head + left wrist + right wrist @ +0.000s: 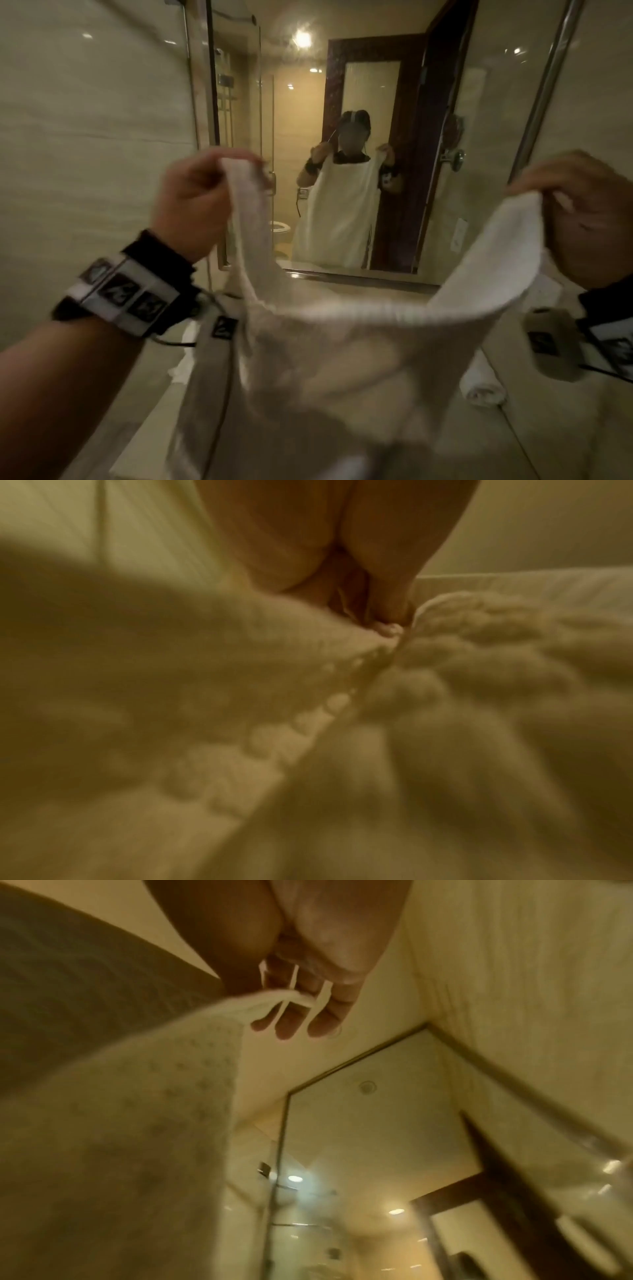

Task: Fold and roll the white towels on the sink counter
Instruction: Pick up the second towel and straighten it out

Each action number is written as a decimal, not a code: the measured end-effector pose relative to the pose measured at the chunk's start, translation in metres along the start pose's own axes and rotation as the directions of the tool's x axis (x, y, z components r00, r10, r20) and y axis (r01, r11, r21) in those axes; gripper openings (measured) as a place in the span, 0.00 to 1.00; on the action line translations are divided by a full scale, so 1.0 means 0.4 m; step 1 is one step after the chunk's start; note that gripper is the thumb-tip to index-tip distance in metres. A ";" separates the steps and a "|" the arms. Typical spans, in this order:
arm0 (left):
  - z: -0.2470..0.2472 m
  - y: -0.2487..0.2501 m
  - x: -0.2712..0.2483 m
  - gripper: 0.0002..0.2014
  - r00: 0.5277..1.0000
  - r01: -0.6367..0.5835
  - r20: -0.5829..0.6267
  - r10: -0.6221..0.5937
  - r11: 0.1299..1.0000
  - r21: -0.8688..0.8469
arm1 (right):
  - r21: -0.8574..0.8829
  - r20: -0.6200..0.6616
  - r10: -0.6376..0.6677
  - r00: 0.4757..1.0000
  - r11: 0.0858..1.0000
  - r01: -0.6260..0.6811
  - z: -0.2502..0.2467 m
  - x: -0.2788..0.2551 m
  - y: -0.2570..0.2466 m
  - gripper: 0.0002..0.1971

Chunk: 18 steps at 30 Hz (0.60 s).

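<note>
towel (342, 342) held up in the air over the counter (534, 442), stretched between both hands and sagging in the middle, lower part hanging down and hiding most of the counter and whatever lies under it. left hand (191, 202) closed around the top left corner, fingers curled tight on the cloth; in the left wrist view the fingertips (387, 628) pinch a bunched edge, the rest of that view filled with blurred terry. right hand (579, 219) gripping the top right corner, cloth draped over the fingers; in the right wrist view the hem is caught against the fingers (291, 1026), which stay fairly straight below the pinch.

roll (479, 383) of white towel lying on the counter to the right, just beside the hanging cloth, partly covered by it. another white scrap (185, 363) showing on the left behind the left wrist, too hidden to tell its shape. mirror (479, 171) straight ahead above the counter, with dark door frame (404, 137), toilet (281, 228) and ceiling light (303, 37) reflected. glass shower panel (198, 102) to the left. wrist bands (126, 294) with cables on both forearms.
</note>
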State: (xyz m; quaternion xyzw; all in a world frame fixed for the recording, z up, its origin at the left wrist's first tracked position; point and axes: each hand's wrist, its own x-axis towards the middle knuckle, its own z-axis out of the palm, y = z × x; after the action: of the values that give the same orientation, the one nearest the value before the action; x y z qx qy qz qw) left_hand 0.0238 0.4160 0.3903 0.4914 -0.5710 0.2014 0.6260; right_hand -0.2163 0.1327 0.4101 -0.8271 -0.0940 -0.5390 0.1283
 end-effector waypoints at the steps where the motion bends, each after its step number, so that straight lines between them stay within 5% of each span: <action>1: 0.045 0.014 0.017 0.18 0.994 0.049 0.102 -0.038 0.993 -0.107 | 0.037 -0.050 -0.049 0.998 0.998 0.051 0.035 0.012 -0.010 0.14; 5: 0.214 0.032 0.044 0.13 0.892 0.278 0.433 -0.129 0.913 -0.300 | 0.316 0.040 -0.161 0.986 0.938 0.141 0.155 0.041 -0.090 0.04; 10: 0.270 -0.016 -0.006 0.12 0.747 0.646 0.600 -0.286 0.523 -0.556 | 0.605 0.259 -0.159 0.953 0.796 -0.031 0.207 0.041 -0.100 0.11; 12: 0.269 -0.039 -0.030 0.12 0.734 0.675 0.620 -0.275 0.392 -0.625 | 0.604 0.301 -0.121 0.946 0.792 -0.091 0.216 0.033 -0.093 0.14; 15: 0.267 -0.058 -0.050 0.10 0.719 0.694 0.636 -0.280 0.328 -0.641 | 0.673 0.328 -0.050 0.944 0.713 -0.196 0.222 0.017 -0.081 0.14; 18: 0.284 -0.055 -0.061 0.28 0.659 0.752 0.700 -0.275 0.254 -0.608 | 0.741 0.355 -0.038 0.934 0.621 -0.256 0.235 0.001 -0.074 0.05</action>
State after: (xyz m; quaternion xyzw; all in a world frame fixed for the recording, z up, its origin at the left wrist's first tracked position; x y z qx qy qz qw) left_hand -0.0233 0.3180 0.3442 0.2952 -0.5142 -0.4654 0.6572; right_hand -0.1433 0.1904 0.3775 -0.7737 -0.2864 -0.2871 0.4868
